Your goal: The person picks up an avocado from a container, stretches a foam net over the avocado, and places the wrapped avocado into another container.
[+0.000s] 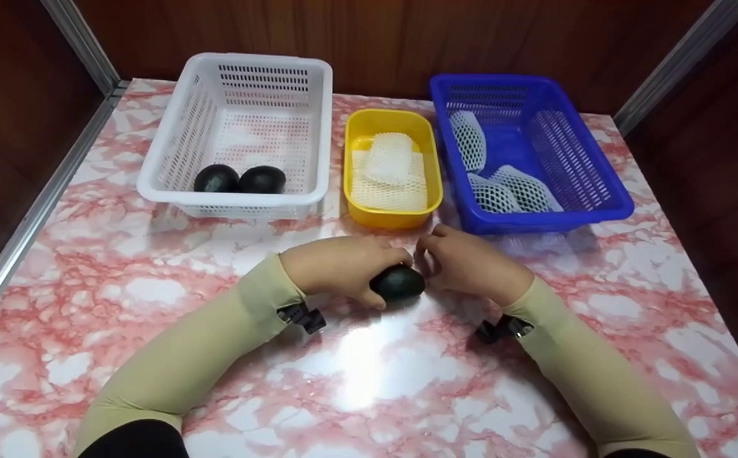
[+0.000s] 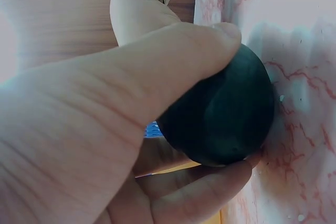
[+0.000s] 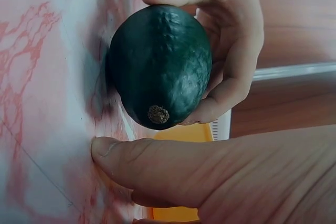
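My left hand grips a dark green avocado just above the marbled table, thumb on the near side and fingers round the far side. In the right wrist view the avocado's brown stem scar faces the camera. Beside the avocado's right end is my right hand, its fingers loosely bent and nothing visible in them. Its thumb reaches down to the table surface near the avocado in the right wrist view.
A white basket at the back left holds two more avocados. In the middle, a yellow bin contains white foam net sleeves. The blue basket on the right holds several net-covered pieces. Wooden walls enclose the table.
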The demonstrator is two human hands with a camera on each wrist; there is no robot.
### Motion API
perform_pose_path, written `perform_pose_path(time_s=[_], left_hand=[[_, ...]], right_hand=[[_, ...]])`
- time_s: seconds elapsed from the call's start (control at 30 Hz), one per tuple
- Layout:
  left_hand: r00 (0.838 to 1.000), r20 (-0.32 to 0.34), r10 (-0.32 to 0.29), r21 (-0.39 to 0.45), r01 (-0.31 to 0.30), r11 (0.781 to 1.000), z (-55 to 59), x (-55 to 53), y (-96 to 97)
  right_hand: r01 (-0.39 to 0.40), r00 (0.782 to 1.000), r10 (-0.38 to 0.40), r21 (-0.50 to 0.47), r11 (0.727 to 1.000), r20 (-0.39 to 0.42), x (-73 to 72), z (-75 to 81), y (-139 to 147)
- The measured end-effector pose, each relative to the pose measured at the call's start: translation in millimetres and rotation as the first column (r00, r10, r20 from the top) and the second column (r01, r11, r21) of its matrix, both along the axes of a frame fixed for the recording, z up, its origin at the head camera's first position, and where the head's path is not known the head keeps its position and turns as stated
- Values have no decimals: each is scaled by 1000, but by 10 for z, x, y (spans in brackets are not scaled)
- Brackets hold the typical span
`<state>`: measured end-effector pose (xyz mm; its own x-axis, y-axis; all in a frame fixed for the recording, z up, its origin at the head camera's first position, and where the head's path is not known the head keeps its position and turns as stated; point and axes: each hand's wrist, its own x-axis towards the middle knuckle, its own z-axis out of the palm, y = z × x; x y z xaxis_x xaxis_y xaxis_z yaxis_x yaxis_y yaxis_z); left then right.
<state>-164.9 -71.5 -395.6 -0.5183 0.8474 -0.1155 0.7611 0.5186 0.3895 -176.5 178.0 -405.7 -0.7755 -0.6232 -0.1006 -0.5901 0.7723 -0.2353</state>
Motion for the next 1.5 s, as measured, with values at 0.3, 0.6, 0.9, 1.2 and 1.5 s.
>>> perform_pose_path(time_s=[0.3,0.6,0.9,1.2,1.5], left_hand=[[999,34,10,6,-10,1000,12,-6,3],[998,53,34,-24,-33,999,42,4,-7],[999,46,28,-41,-26,999,62,-10,-27],[999,51,19,11,-20,1000,131,-52,-72],[998,67,19,66,-23,998,301,-190,-74]], right_hand=[[6,1000,-6,12,1000,-1,8,11,1],[11,1000,-12,9,1000,19,3,5,7],[10,1000,-10,24,1000,21,-10,2,6],[-3,1000,3,16,1000,11,-25,4,11],[6,1000,-6,10,1000,21,-32,-9,20]])
